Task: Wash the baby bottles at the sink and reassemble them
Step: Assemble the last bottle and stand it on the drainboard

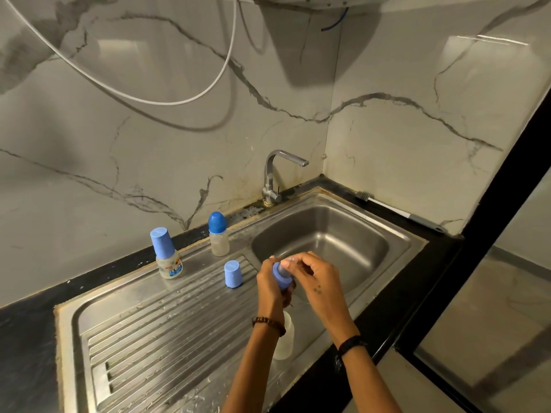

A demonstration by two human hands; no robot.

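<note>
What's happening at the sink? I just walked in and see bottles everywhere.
A person is taking a baby bottle apart. The left hand grips the blue collar while the right hand pinches the clear teat. A clear bottle body stands below the wrists. Two capped bottles and a loose blue cap stand on the drainboard. The tap shows no water.

Steel drainboard point(155, 332) with 3 bottles point(168, 254), 1 loose cap point(232, 274).
</note>
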